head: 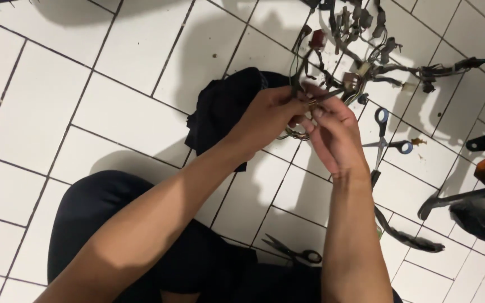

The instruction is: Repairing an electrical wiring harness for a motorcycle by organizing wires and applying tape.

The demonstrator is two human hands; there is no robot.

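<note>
Floor (130, 50): glossy white ceramic tile, dark matt grout | Wire harness (366, 67): plastic-sheathed wires, plastic connectors, matt tape wrap | Blue-handled scissors (381, 140): bright metal blades, plastic loops | Black scissors (293, 252): dark matt finish | Black cloth (220, 112): soft, matt fabric

The floor (113, 112) is white tile with dark grout lines. The cloth (220, 109) is black. One pair of scissors (385, 140) has blue handles — the other scissors (293, 252) are black. The wires (366, 67) are dark, with beige and red plugs.
</note>
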